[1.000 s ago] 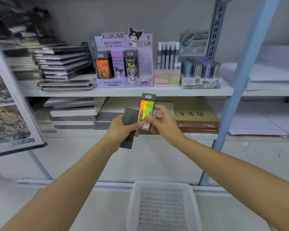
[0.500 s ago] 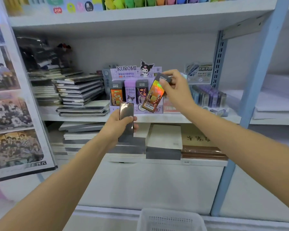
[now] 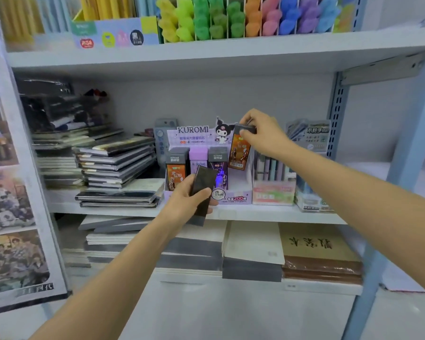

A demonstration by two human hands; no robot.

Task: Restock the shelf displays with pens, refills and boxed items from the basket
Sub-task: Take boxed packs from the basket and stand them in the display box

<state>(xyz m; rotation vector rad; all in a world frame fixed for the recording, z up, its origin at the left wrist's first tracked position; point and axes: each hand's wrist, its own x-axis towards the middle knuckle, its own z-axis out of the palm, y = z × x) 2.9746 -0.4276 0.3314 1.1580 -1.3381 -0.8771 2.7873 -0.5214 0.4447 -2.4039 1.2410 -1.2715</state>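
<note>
A purple Kuromi display box [image 3: 238, 198] stands on the middle shelf with three refill boxes upright in its left slots. My right hand [image 3: 263, 132] pinches the grey top of an orange refill box [image 3: 239, 154], which hangs tilted over the display's right slot. Lower down, in front of the display, my left hand [image 3: 185, 201] grips a dark refill box [image 3: 203, 190] held roughly upright. The basket is out of view.
Stacked notebooks [image 3: 113, 163] lie left of the display. Pen displays [image 3: 275, 177] stand to its right, beside a blue shelf upright [image 3: 402, 168]. Coloured pens [image 3: 231, 18] fill the top shelf. Books lie on the lower shelf. A poster board [image 3: 12, 192] leans at the left.
The view has tilted up and the basket has left the frame. My right hand carried the orange box up and right to the display's right slot. My left hand rose toward the display.
</note>
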